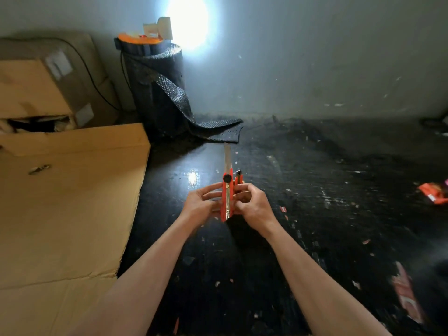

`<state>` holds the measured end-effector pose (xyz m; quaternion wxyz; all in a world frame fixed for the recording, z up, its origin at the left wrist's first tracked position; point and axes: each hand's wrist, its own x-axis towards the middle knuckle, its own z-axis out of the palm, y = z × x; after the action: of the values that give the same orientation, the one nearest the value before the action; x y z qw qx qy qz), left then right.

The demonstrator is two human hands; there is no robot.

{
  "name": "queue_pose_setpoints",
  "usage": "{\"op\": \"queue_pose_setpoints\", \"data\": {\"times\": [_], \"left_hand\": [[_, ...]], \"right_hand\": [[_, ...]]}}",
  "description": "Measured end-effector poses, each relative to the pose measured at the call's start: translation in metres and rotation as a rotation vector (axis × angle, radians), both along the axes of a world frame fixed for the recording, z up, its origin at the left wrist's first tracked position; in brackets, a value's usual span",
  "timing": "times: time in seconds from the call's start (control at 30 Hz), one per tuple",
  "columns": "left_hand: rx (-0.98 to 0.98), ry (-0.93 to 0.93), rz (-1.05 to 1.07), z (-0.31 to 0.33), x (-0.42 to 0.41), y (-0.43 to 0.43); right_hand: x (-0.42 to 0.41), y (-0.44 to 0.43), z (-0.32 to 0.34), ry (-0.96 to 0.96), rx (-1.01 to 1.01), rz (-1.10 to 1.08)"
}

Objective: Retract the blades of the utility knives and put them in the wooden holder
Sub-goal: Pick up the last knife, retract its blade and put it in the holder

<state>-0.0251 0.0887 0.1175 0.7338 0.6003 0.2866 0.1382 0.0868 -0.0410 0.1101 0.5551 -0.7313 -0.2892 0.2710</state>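
A: Ok, head cam, status?
B: Both hands mid-frame over dark floor [315, 190]. Left hand [198, 204] + right hand [252, 204] each curled round an orange utility knife [227, 197], pinching it btwn them, blade [227, 156] out, pointing away.
A: Other knife? Holder?
B: 2nd knife [238, 178] just behind right fingers. Holder mostly hidden. Cardboard [68, 202] to the left.

Left hand [198, 202] and right hand [252, 204] grip an upright orange utility knife [227, 197], its blade [227, 157] extended.
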Motion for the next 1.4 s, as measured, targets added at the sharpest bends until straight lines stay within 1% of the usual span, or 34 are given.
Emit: {"op": "queue_pose_setpoints", "data": {"times": [0.1,0.23,0.33,0.47,0.6,0.77,0.87,1.0,1.17,1.33,1.4], "left_hand": [[-0.008,-0.067,-0.006,0.026,0.014,-0.001],[0.046,-0.153,0.007,0.053,0.026,0.000],[0.102,-0.189,0.011,0.069,0.032,-0.002],[0.148,-0.234,0.007,0.089,0.039,-0.005],[0.170,-0.261,0.012,0.103,0.043,-0.008],[0.171,-0.304,0.054,0.116,0.045,-0.001],[0.152,-0.314,0.048,0.122,0.044,0.002],[0.182,-0.315,0.028,0.128,0.043,0.003],[0.230,-0.270,0.039,0.128,0.047,0.002],[0.251,-0.255,0.047,0.127,0.049,0.004],[0.252,-0.256,0.040,0.128,0.050,0.002]], "right_hand": [[0.014,-0.002,0.032,-0.059,0.025,0.012],[0.025,0.001,0.068,-0.126,0.073,-0.005],[0.035,0.008,0.095,-0.267,0.055,-0.073],[0.044,0.011,0.128,-0.479,0.057,-0.063],[0.048,0.010,0.143,-0.598,0.043,-0.069],[0.046,0.007,0.141,-0.604,0.025,-0.026],[0.043,0.005,0.137,-0.578,0.022,-0.010],[0.038,0.004,0.127,-0.565,0.004,0.002],[0.033,0.000,0.121,-0.535,-0.006,-0.007],[0.030,0.000,0.116,-0.594,-0.024,-0.023],[0.030,0.002,0.114,-0.587,-0.026,-0.060]]}}
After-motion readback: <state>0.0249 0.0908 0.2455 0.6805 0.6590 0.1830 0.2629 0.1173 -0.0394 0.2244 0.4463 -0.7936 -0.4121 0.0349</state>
